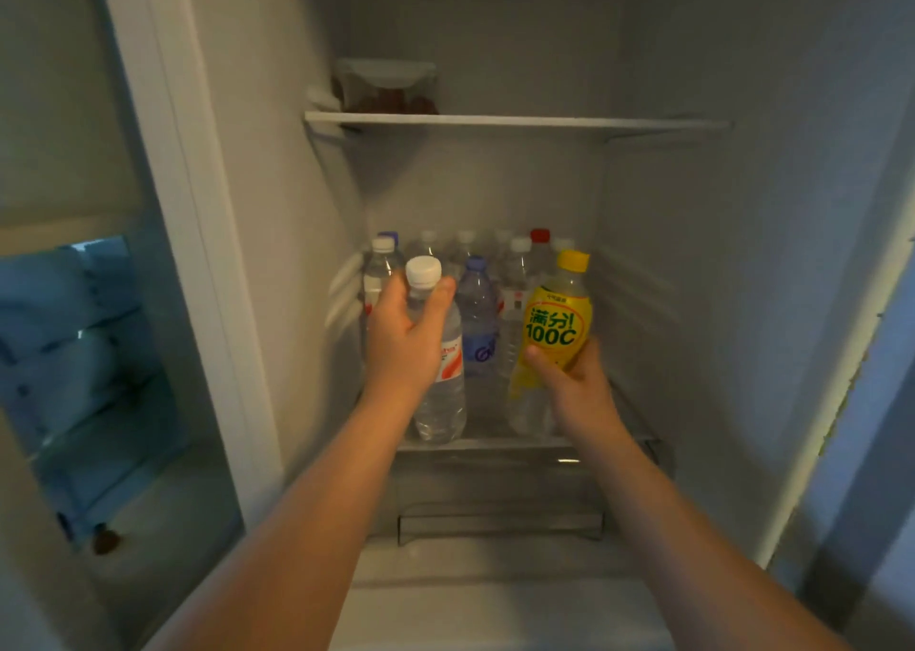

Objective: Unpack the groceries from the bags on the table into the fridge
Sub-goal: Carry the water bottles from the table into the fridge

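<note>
Left grip [403,343] clasps clear bottle [443,403]; right [579,383], yellow bottle [557,323].

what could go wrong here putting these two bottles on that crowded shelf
The shelf is already packed with upright bottles; pushing the yellow bottle in with the right hand may topple some. The left hand grips the clear bottle high near its cap, close to the shelf's front edge, so its base could slip off.
</note>
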The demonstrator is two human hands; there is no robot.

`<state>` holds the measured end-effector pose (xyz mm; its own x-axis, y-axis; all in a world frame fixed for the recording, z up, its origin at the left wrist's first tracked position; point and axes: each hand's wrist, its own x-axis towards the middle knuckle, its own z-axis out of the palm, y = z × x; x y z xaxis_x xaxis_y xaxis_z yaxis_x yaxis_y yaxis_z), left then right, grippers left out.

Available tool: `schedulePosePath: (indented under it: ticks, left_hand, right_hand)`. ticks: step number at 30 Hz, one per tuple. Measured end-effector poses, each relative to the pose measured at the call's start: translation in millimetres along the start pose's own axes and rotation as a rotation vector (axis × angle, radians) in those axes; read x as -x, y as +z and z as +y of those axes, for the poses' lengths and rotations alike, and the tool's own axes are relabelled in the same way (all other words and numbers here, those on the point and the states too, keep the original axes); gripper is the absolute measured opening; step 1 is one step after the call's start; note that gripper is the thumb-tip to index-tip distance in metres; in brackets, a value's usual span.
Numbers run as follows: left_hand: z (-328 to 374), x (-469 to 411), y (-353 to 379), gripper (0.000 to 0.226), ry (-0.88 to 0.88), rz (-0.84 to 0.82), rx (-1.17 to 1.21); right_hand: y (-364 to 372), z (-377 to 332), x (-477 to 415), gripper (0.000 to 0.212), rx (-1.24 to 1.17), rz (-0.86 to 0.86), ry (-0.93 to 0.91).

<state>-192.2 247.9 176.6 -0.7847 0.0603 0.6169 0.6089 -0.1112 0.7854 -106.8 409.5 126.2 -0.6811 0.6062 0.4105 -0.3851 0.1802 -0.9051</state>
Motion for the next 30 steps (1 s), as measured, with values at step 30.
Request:
schedulePosePath:
  ticks: [30]
  left_hand:
    - [-103,58,-22,0.063,-0.312,-0.113,-0.457]
  right_hand:
    - [10,79,-13,0.038,0.570,-0.261,0.061]
